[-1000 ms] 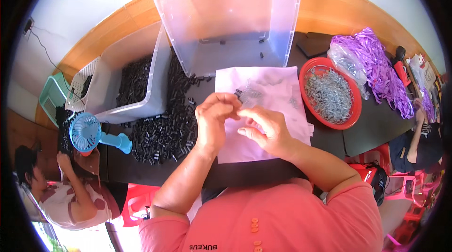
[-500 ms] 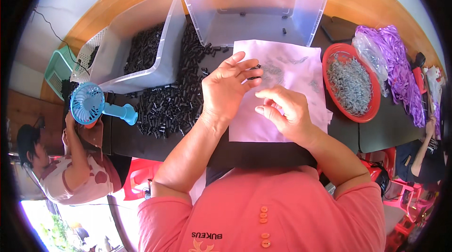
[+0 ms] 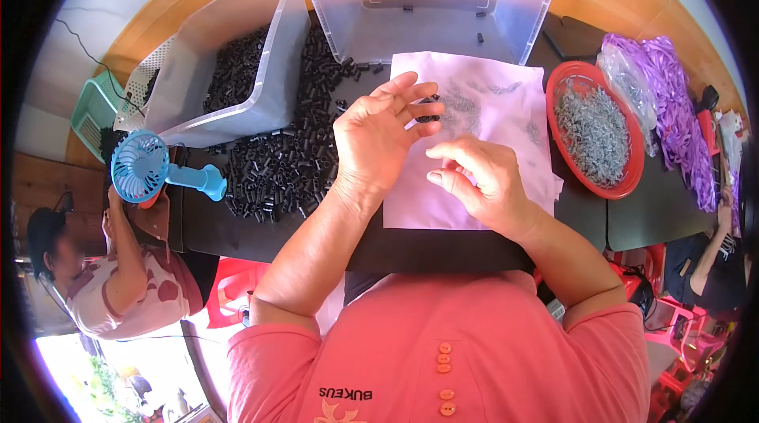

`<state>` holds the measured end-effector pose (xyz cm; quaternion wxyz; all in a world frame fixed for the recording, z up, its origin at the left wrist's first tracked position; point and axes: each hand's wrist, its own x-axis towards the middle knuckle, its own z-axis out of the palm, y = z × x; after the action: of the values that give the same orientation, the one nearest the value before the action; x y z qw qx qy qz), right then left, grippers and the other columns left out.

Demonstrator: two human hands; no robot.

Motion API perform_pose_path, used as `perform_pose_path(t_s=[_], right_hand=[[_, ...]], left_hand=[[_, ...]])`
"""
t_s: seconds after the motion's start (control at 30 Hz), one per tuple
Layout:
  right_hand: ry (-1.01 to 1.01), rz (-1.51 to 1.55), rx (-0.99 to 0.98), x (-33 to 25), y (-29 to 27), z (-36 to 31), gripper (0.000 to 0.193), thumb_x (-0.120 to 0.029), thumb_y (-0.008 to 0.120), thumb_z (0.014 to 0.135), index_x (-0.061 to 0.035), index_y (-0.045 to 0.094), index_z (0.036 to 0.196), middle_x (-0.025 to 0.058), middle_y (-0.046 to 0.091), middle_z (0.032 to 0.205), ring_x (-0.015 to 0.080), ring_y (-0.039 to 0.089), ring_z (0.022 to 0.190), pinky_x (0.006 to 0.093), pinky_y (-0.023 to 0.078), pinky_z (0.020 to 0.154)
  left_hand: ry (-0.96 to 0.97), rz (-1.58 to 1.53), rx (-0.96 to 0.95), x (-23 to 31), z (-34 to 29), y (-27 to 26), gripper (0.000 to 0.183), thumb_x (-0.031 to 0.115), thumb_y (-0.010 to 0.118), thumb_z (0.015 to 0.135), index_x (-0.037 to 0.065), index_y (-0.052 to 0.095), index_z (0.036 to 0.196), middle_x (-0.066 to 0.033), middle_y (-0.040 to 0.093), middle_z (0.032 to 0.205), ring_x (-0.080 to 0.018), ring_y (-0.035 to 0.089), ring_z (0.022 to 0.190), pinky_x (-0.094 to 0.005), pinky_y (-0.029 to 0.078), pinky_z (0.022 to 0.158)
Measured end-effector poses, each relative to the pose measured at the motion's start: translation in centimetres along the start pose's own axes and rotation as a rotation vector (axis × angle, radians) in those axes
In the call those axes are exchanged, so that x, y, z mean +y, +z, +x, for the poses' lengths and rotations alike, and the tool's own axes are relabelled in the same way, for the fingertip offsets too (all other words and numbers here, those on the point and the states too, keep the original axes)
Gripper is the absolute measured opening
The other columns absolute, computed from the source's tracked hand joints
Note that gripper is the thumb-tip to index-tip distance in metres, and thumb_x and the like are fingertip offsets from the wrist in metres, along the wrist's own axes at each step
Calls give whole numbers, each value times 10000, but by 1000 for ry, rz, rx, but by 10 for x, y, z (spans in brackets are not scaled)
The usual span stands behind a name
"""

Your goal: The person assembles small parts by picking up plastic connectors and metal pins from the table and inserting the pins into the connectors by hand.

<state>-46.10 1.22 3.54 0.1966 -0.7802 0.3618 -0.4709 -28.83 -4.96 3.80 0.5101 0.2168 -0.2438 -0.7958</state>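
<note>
My left hand is raised palm up over the left edge of a pink sheet, fingers bent. Small black tubes show at its fingertips. Close by on the right, my right hand hovers over the sheet with thumb and index finger curled toward each other; whatever lies in it is hidden. Thin silvery metal pieces lie scattered on the sheet beyond my hands. A heap of short black tubes spreads over the table to the left.
An oval red basket of silvery metal pieces stands right, beside purple strips. A translucent bin holds more black tubes; another clear bin lies behind the sheet. A blue fan stands left. People sit at both sides.
The view has shifted slightly, so the table appears a little higher. My left fingers have moved a little, and more black tube shows between them. My right hand keeps almost the same pose.
</note>
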Motion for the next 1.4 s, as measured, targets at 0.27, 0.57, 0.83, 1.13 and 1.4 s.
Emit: perform_pose_path(t_s=[0.27,0.57,0.83,1.13,1.4], right_hand=[[12,-5,4,0,1,-1,264,-41,755,731,-66,607,948,87,627,778,229,629,603,340,477,524],[-4,-3,2,-1,1,0,261,6,753,745,-25,631,974,85,591,711,187,601,586,287,464,523],[-7,5,8,-1,0,-1,259,9,752,746,-20,631,972,84,589,703,186,601,585,284,464,520],[15,-11,13,0,2,-1,246,-37,757,732,-60,613,930,82,621,764,230,640,601,336,478,520],[11,-8,16,0,2,-1,241,-35,755,733,-59,613,926,83,608,746,234,634,595,338,472,516]], left_hand=[[-6,-10,-4,0,-1,0,507,252,548,812,-30,506,1231,-243,582,1194,-363,586,1040,-452,460,885],[53,69,63,-3,2,-1,671,-168,347,591,0,496,1223,-216,556,1223,-347,551,1104,-426,468,946],[49,80,77,-3,1,4,724,-192,336,569,0,483,1251,-223,531,1251,-345,538,1121,-420,462,961],[67,123,-17,-1,2,-6,361,-161,350,554,2,588,772,-230,558,1257,-344,533,1126,-430,446,955],[67,124,-5,1,0,-2,235,-152,362,544,40,477,613,-239,584,1227,-343,527,1133,-437,428,968]])
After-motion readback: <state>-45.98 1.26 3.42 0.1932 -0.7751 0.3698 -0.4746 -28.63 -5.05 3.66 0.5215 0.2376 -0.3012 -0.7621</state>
